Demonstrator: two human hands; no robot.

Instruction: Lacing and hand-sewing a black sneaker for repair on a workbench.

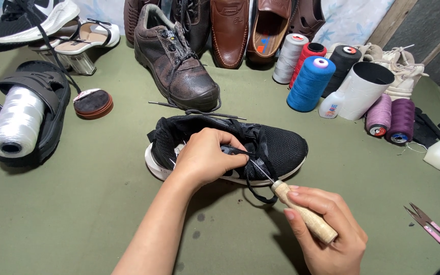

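I see the black mesh sneaker with a white sole [281, 147] lying on its side at the centre of the frame on the olive-green cloth table [77, 214], its long axis running nearly level, heel toward the left and toe toward the right. My left hand [204, 158] sits on top of the heel half, fingers curled down and pinching the upper by the lace; it is closed on the shoe, and the nearer of the two to it.

My right hand [327, 224] is lower right of the shoe, wrapped around the pale wooden handle of a stitching awl [304, 211]. The handle slants from lower right up to upper left, and its thin steel needle reaches toward the side of the sneaker just under my left fingers; whether the tip has gone into the fabric I cannot tell. A black lace loop hangs below the sole near the needle.

Behind, the worn brown leather boot [179, 66] stands upper centre, the blue thread cone [309, 84] upper right, pink-handled snips [436, 231] at the lower right edge.
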